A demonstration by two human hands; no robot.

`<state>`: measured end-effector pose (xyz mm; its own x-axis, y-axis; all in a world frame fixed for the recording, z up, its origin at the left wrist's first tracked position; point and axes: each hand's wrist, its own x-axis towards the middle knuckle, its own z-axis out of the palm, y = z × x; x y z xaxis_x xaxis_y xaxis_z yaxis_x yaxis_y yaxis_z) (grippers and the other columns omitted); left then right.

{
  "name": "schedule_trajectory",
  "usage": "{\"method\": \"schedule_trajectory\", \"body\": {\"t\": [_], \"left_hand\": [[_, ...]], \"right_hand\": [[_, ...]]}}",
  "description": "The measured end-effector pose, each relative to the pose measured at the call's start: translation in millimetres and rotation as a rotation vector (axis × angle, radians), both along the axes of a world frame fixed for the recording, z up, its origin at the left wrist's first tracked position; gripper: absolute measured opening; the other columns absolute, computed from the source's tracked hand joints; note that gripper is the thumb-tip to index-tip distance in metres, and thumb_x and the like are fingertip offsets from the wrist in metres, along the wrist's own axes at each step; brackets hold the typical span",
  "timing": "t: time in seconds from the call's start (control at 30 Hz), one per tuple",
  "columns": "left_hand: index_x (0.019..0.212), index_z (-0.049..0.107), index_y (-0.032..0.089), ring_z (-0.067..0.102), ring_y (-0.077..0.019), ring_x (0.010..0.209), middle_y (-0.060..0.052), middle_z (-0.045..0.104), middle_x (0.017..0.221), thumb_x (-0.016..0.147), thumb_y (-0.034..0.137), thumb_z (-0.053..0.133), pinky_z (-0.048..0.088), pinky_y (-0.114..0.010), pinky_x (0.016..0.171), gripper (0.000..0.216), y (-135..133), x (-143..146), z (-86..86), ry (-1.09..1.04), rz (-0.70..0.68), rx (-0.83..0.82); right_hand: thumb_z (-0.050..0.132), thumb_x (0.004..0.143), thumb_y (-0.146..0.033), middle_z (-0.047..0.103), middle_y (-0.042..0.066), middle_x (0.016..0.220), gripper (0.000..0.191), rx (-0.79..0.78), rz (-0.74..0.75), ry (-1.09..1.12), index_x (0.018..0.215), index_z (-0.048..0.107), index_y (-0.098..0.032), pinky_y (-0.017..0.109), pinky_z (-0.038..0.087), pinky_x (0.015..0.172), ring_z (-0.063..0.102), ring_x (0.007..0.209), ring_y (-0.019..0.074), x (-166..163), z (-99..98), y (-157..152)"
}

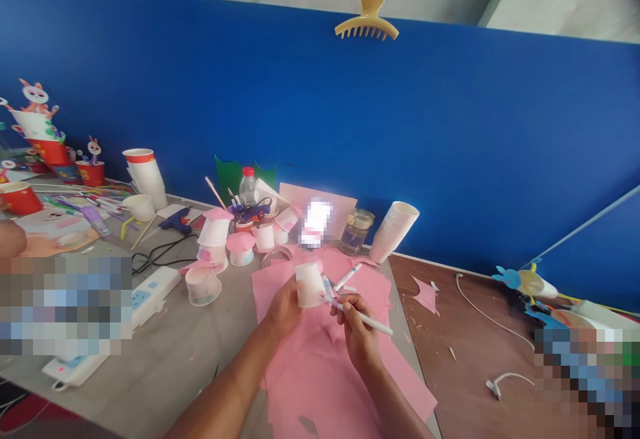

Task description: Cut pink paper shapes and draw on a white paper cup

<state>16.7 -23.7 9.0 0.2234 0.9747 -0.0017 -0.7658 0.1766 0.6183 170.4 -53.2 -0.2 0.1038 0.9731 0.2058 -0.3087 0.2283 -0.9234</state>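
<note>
My left hand (286, 306) grips a white paper cup (310, 286) from its left side, above sheets of pink paper (320, 372). Between the fingers of my right hand (359, 326) is a white marker pen (373, 323), its tip pointing left, close to the cup's lower right side. I cannot tell whether the tip touches the cup. Another marker (349, 278) lies on the pink paper just behind my right hand, with further small items partly hidden there.
Behind the hands stand a lit phone (316, 222), a glass jar (356, 231) and a leaning stack of paper cups (396, 231). Pink-trimmed cups (215, 239) are at the left, near a glue gun (179, 220) and a power strip (150, 292). A white cable (475, 306) lies at the right.
</note>
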Motion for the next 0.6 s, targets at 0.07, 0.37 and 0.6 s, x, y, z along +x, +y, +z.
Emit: {"method": "schedule_trajectory", "body": {"t": [0.07,0.37,0.6], "left_hand": [[0.099,0.070,0.011,0.062,-0.0223,0.075,-0.010,0.072,0.086,0.077,0.026,0.064,0.042,-0.034,0.074,0.027,-0.2,0.3,0.4,0.015,-0.002,0.026],[0.095,0.070,0.013,0.060,-0.0195,0.072,-0.007,0.070,0.082,0.077,0.024,0.064,0.041,-0.031,0.068,0.022,2.1,2.0,-5.3,0.031,0.033,0.030],[0.095,0.070,0.014,0.059,-0.0188,0.071,-0.007,0.070,0.081,0.077,0.024,0.063,0.042,-0.030,0.067,0.022,1.0,2.8,-3.0,0.054,0.032,0.063]], "right_hand": [[0.070,0.077,-0.047,0.052,-0.003,0.055,0.025,-0.007,0.004,-0.025,0.074,0.067,-0.022,0.030,0.042,0.061,0.051,0.058,0.0163,0.2,-1.5,-0.3],[0.068,0.079,-0.048,0.056,-0.001,0.059,0.026,0.010,-0.017,-0.060,0.075,0.068,-0.022,0.030,0.043,0.062,0.052,0.060,0.0157,-0.1,-0.9,-0.6],[0.066,0.080,-0.048,0.058,-0.001,0.060,0.025,0.040,-0.031,-0.137,0.078,0.069,-0.023,0.030,0.044,0.057,0.052,0.058,0.0161,-1.5,1.6,-2.2]]}}
